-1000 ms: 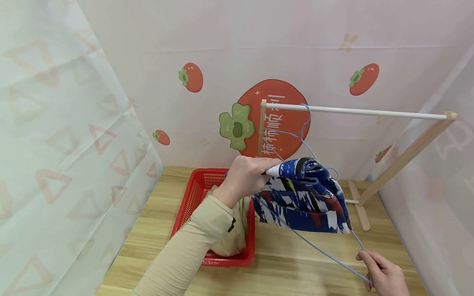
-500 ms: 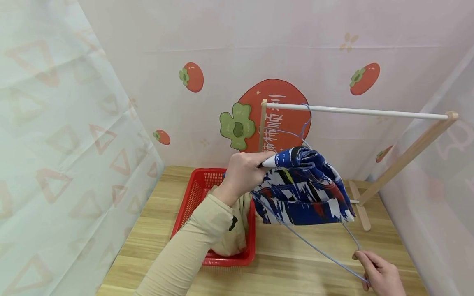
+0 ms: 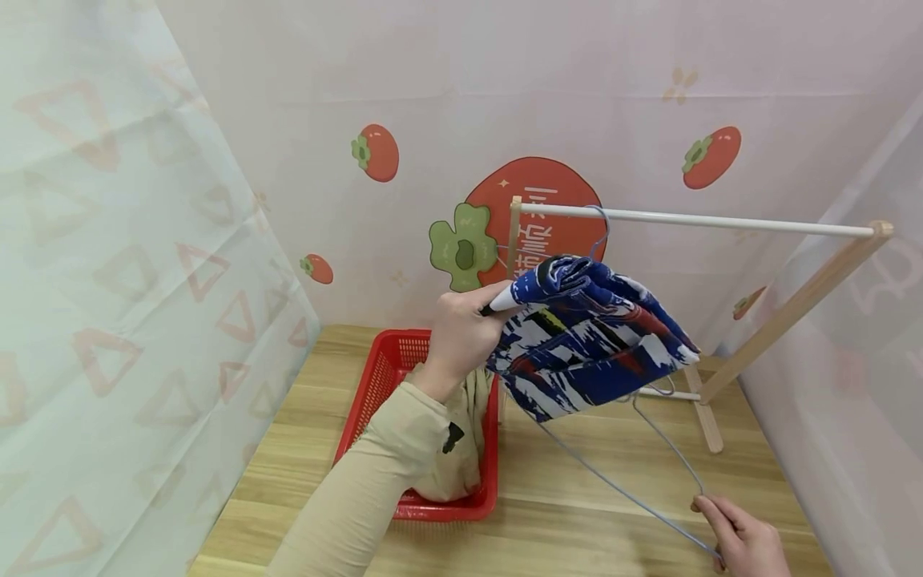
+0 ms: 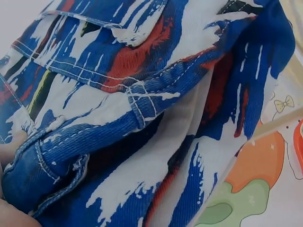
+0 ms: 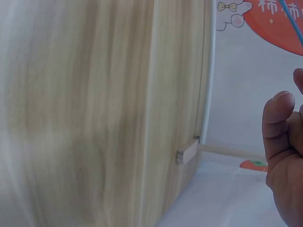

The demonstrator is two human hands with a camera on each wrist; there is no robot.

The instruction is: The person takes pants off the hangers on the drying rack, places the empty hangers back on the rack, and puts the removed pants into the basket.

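Note:
My left hand [image 3: 465, 336] grips the left end of a folded denim garment [image 3: 591, 353] with blue, white, red and black paint-like print. It is held up above the table, tilted; stitched seams and folds of the denim [image 4: 109, 85] fill the left wrist view. At the lower right, my right hand [image 3: 746, 537] pinches the end of a thin blue wire hanger [image 3: 620, 490]. The hanger runs up behind the garment, which hides part of it. Whether the cloth still hangs on the wire I cannot tell. In the right wrist view only some fingers [image 5: 279, 113] show, curled.
Left of centre, a red plastic basket [image 3: 497, 473] holds beige cloth [image 3: 454, 473]. A rack with a white rail [image 3: 692, 218] and wooden posts [image 3: 800, 308] stands behind, another blue hanger [image 3: 602, 240] hooked on it. The wooden table [image 3: 562, 521] is walled by printed sheets.
My left hand has moved up and left with the garment, whose right side has risen and tilted. More of the held hanger shows below it. My right hand has barely moved.

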